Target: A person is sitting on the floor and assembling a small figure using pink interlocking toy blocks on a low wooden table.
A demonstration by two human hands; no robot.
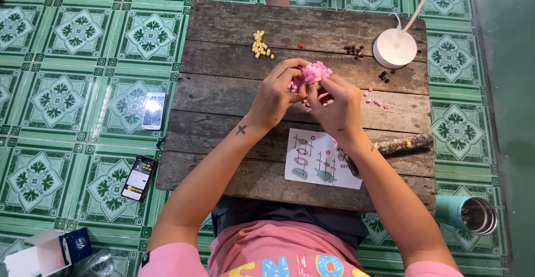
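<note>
Both my hands meet over the middle of a low, weathered wooden table [223, 96]. They hold a small pink block model [316, 72] between their fingertips. My left hand [277, 94] pinches its left side, and my right hand [335, 105] grips it from below and to the right. A few loose pink pieces [377, 101] lie on the boards just right of my hands. A printed instruction sheet [312, 160] with building diagrams lies on the table under my right forearm.
A pile of yellow pieces [259, 45] and dark brown pieces [354, 50] lie farther back. A round white lamp base [394, 48] stands at the back right. A clear tube of mixed pieces [402, 143] lies at the right. Two phones [153, 110] [139, 177], a box [47, 251] and a teal flask [467, 213] rest on the green tiled floor.
</note>
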